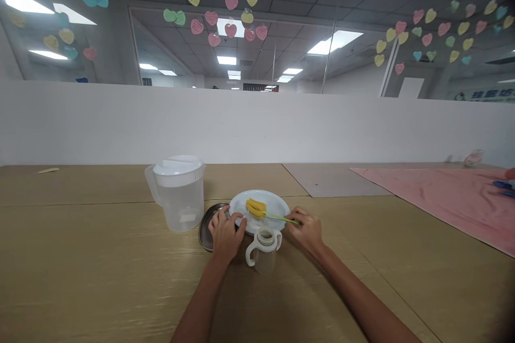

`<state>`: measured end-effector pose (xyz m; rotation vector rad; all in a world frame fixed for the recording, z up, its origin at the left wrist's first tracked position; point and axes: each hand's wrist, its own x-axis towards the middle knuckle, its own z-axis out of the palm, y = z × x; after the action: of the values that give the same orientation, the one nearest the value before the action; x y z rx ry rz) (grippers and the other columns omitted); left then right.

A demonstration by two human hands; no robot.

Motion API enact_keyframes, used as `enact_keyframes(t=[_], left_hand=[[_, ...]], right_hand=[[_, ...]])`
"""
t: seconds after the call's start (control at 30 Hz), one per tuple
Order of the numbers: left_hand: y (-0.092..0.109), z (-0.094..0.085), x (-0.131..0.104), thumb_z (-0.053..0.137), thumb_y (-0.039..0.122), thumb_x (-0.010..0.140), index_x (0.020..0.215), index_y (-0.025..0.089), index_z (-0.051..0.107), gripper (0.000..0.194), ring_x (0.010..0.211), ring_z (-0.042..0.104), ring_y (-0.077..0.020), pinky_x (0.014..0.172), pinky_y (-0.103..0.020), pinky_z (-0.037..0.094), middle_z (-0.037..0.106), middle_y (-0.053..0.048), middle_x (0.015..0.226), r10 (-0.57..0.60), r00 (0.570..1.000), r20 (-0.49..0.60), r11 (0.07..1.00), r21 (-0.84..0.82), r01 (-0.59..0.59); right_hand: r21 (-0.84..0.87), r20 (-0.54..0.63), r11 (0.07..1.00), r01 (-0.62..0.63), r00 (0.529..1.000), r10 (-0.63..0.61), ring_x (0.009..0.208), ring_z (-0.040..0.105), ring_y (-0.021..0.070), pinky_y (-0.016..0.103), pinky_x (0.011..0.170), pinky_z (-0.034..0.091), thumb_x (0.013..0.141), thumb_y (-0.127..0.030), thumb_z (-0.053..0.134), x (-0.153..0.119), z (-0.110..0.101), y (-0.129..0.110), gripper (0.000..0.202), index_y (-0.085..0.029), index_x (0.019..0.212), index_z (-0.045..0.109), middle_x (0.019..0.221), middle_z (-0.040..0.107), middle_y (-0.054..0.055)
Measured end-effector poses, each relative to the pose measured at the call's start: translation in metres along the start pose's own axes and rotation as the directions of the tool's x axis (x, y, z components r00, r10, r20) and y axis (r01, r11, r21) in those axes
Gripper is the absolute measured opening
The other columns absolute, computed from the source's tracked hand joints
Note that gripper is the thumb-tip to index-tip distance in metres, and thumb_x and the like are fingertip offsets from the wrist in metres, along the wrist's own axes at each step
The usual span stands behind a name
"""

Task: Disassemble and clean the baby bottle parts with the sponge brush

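My right hand (306, 230) is closed on the thin green handle of a sponge brush (256, 208). Its yellow, petal-like sponge head rests over the white plate (277, 202). At the plate's near left rim, my left hand (226, 233) has its thumb and fingers curled on the edge, above a dark metal tray (206, 230) that the plate partly covers. Just in front of the plate stands a clear baby bottle (264, 257) with a white two-handled collar; its mouth is uncovered. Neither hand touches the bottle.
A translucent lidded pitcher (183, 203) stands left of the tray. A pink cloth (446, 198) covers the table's right side, with a small pink-and-white item (473, 158) near the wall. Blue-handled something (504, 186) shows at the right edge. A low white wall (225, 126) bounds the back.
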<state>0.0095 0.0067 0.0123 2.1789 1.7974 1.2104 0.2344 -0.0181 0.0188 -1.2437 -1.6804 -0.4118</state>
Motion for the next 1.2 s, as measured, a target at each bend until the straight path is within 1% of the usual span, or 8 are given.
enact_keyframes(t=[0.13,0.23,0.43,0.57,0.77,0.9,1.03,1.2], left_hand=[[0.001,0.0,-0.001,0.049,0.032,0.084,0.083,0.027,0.069,0.02,0.115,0.042,-0.0281,0.095,-0.048,0.031,0.05,-0.006,0.123,-0.012,1.0,0.021,1.0,-0.007,0.012],[0.0,0.005,0.0,0.047,0.028,0.085,0.081,0.024,0.067,0.021,0.11,0.045,-0.0269,0.092,-0.047,0.034,0.052,-0.007,0.119,0.037,0.999,-0.025,0.999,-0.003,-0.037],[-0.002,0.012,0.003,0.036,0.027,0.09,0.088,0.018,0.059,0.025,0.097,0.055,-0.0216,0.081,-0.037,0.045,0.053,-0.01,0.11,0.116,0.973,-0.201,0.984,-0.111,-0.141],[0.002,0.003,0.003,0.028,0.029,0.093,0.089,0.018,0.053,0.028,0.098,0.056,-0.0188,0.076,-0.031,0.047,0.05,-0.011,0.112,0.072,0.932,-0.354,0.966,-0.209,-0.154],[0.004,-0.002,0.004,0.048,0.041,0.085,0.098,0.018,0.052,0.026,0.104,0.053,-0.0222,0.082,-0.034,0.049,0.043,-0.012,0.117,0.044,0.888,-0.457,0.942,-0.276,-0.189],[0.0,0.002,0.006,0.056,0.041,0.08,0.109,0.018,0.048,0.038,0.101,0.055,-0.0233,0.085,-0.038,0.049,0.052,-0.009,0.104,0.064,0.867,-0.495,0.94,-0.261,-0.219],[-0.003,0.003,0.005,0.05,0.031,0.086,0.113,0.019,0.048,0.029,0.105,0.056,-0.0216,0.09,-0.037,0.048,0.056,-0.01,0.107,0.224,0.834,-0.504,0.929,-0.149,-0.339],[-0.002,-0.002,0.003,0.044,0.02,0.089,0.114,0.017,0.05,0.026,0.114,0.054,-0.0192,0.099,-0.036,0.045,0.06,-0.009,0.112,0.525,0.707,-0.474,0.818,0.052,-0.573]], right_hand=[[-0.01,-0.011,1.0,-0.007,1.0,0.007,0.056,0.058,0.0124,0.021,0.054,0.04,0.065,-0.015,0.047,-0.001,0.001,0.0,0.024,-0.017,0.062,0.071,0.062,0.063,0.002],[-0.029,-0.009,1.0,0.01,1.0,-0.011,0.06,0.059,0.0132,0.021,0.057,0.042,0.067,-0.016,0.047,-0.003,0.004,0.0,0.025,-0.018,0.066,0.071,0.066,0.064,0.003],[-0.087,0.025,0.996,-0.029,0.999,0.031,0.066,0.06,0.0145,0.023,0.06,0.042,0.068,-0.015,0.046,-0.006,0.009,-0.002,0.025,-0.019,0.071,0.071,0.071,0.065,0.003],[-0.116,0.018,0.992,-0.054,0.998,0.056,0.067,0.06,0.0146,0.023,0.06,0.042,0.069,-0.014,0.046,-0.006,0.01,-0.004,0.026,-0.02,0.076,0.071,0.074,0.064,0.003],[-0.028,-0.144,0.999,-0.022,0.989,0.018,0.069,0.06,0.0133,0.023,0.061,0.046,0.076,-0.016,0.047,-0.004,0.008,-0.009,0.025,-0.02,0.085,0.07,0.081,0.062,0.004],[0.141,-0.236,0.984,0.111,0.969,-0.075,0.065,0.058,0.013,0.024,0.058,0.048,0.076,-0.015,0.049,-0.003,0.001,-0.01,0.022,-0.02,0.083,0.07,0.075,0.059,0.004],[0.22,-0.256,0.945,0.24,0.95,-0.182,0.062,0.058,0.0127,0.024,0.055,0.048,0.073,-0.011,0.051,-0.004,-0.002,-0.01,0.022,-0.02,0.078,0.07,0.069,0.06,0.003],[0.258,-0.245,0.94,0.222,0.956,-0.159,0.054,0.055,0.0119,0.023,0.049,0.044,0.071,-0.011,0.049,-0.002,-0.006,-0.013,0.019,-0.019,0.066,0.067,0.06,0.058,0.001]])
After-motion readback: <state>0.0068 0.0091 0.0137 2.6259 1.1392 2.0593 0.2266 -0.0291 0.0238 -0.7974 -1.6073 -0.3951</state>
